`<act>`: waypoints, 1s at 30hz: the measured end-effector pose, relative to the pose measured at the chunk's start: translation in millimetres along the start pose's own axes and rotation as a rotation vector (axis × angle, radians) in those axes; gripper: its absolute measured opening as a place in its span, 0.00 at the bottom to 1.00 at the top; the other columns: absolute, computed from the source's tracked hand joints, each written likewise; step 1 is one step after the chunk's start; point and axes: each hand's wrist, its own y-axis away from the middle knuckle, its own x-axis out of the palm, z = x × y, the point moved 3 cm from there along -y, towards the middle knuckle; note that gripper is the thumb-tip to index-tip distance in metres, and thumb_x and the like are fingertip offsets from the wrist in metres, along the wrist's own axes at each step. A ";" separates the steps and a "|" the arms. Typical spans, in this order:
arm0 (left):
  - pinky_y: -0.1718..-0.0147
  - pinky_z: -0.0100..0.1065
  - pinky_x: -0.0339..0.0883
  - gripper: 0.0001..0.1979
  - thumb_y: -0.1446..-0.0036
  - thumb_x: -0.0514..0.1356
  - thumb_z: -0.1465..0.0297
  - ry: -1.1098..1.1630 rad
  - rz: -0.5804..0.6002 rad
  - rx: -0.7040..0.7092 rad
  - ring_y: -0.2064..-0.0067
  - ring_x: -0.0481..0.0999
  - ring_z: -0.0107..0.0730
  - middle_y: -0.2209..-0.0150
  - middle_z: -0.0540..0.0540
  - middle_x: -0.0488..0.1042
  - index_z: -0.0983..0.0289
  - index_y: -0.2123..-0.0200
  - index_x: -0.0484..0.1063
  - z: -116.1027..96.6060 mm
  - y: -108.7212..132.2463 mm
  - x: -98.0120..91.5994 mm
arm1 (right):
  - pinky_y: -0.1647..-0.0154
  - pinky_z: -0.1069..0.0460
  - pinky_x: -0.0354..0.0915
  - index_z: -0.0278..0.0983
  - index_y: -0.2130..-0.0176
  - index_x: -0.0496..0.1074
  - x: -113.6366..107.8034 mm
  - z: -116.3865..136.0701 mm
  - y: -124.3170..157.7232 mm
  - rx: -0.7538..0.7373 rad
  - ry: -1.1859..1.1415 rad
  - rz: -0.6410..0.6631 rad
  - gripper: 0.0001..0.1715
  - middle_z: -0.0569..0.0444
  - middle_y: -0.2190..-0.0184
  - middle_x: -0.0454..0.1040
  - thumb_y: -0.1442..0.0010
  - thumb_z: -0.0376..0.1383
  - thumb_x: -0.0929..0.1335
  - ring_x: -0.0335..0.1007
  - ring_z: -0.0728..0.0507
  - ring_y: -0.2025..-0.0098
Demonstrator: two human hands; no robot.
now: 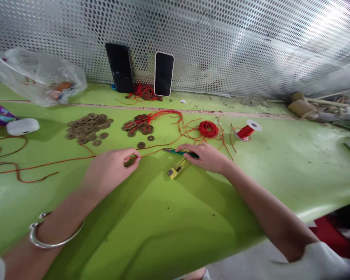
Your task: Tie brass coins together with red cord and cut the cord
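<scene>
Between the thumb and forefinger of my left hand (113, 167) is a thin red cord (153, 152), pinched above the green tabletop. To the right, my right hand (205, 155) has its fingers closed over a slim green-handled tool (176, 152). The tool's grey pointed tip faces left, close to the cord; the hand covers part of its handle. Just below lies a yellow utility knife (175, 171), partly under the right hand. Two loose coins with holes, one a dark coin (141, 145), rest beyond my left fingertips.
Behind my left hand are a heap of holed coins (89, 128) and coins tied with red cord (137, 125). A red cord coil (208, 129) and a spool (246, 131) lie right. Two phones (163, 74) lean against the perforated metal panel (210, 46). A plastic bag (41, 77) sits left.
</scene>
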 end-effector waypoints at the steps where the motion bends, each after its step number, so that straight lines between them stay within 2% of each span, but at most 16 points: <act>1: 0.70 0.34 0.62 0.10 0.42 0.56 0.65 -0.044 -0.072 0.062 0.66 0.73 0.39 0.67 0.54 0.76 0.60 0.63 0.76 -2.1 0.7 -0.9 | 0.67 0.54 0.56 0.41 0.47 0.69 -0.3 -1.1 0.2 -0.008 -0.036 0.000 0.20 0.55 0.69 0.74 0.37 0.36 0.60 0.62 0.50 0.75; 4: 0.58 0.46 0.61 0.13 0.42 0.58 0.62 -0.214 -0.309 0.218 0.55 0.67 0.49 0.58 0.60 0.74 0.61 0.58 0.77 -10.5 3.1 -2.4 | 0.71 0.56 0.54 0.38 0.48 0.69 -1.6 -6.3 0.9 -0.015 -0.164 -0.003 0.19 0.58 0.76 0.67 0.36 0.36 0.60 0.57 0.51 0.77; 6: 0.56 0.48 0.60 0.13 0.41 0.58 0.62 -0.273 -0.368 0.256 0.52 0.66 0.52 0.55 0.60 0.74 0.60 0.56 0.76 -16.8 1.6 0.0 | 0.73 0.56 0.52 0.37 0.48 0.68 -2.2 -10.2 1.0 -0.011 -0.243 -0.015 0.18 0.61 0.80 0.61 0.36 0.37 0.60 0.53 0.51 0.78; 10: 0.55 0.42 0.62 0.11 0.39 0.55 0.68 -0.207 -0.319 0.337 0.55 0.70 0.43 0.58 0.57 0.76 0.63 0.60 0.77 -35.3 -13.0 9.1 | 0.75 0.56 0.50 0.37 0.48 0.67 -2.5 -15.7 1.3 -0.004 -0.350 -0.054 0.19 0.63 0.81 0.55 0.35 0.39 0.59 0.49 0.51 0.79; 16: 0.61 0.40 0.63 0.08 0.40 0.57 0.70 -0.159 -0.225 0.285 0.59 0.73 0.41 0.63 0.55 0.77 0.64 0.65 0.77 -57.6 -40.6 19.5 | 0.77 0.56 0.47 0.37 0.46 0.64 -1.9 -18.3 3.3 0.007 -0.479 -0.057 0.20 0.64 0.80 0.50 0.35 0.39 0.58 0.46 0.51 0.79; 19: 0.63 0.39 0.62 0.08 0.40 0.57 0.73 -0.217 -0.234 0.307 0.62 0.73 0.40 0.66 0.55 0.77 0.64 0.68 0.76 -61.9 -43.2 20.3 | 0.78 0.56 0.46 0.37 0.46 0.64 -2.7 -18.3 3.7 0.007 -0.514 -0.056 0.20 0.64 0.80 0.49 0.35 0.38 0.58 0.45 0.51 0.79; 26: 0.64 0.41 0.62 0.13 0.39 0.51 0.78 -0.378 -0.248 0.476 0.62 0.72 0.45 0.67 0.60 0.74 0.67 0.67 0.75 -64.9 -42.1 24.8 | 0.78 0.56 0.46 0.37 0.46 0.64 -2.8 -18.0 1.9 0.012 -0.510 -0.050 0.20 0.64 0.81 0.51 0.36 0.37 0.59 0.45 0.52 0.80; 30: 0.65 0.42 0.63 0.13 0.40 0.50 0.81 -0.412 -0.249 0.482 0.63 0.71 0.46 0.67 0.61 0.73 0.68 0.66 0.74 -64.8 -42.6 26.2 | 0.78 0.56 0.46 0.37 0.46 0.64 -1.5 -19.3 1.9 0.008 -0.523 -0.063 0.20 0.64 0.81 0.49 0.35 0.39 0.58 0.44 0.51 0.80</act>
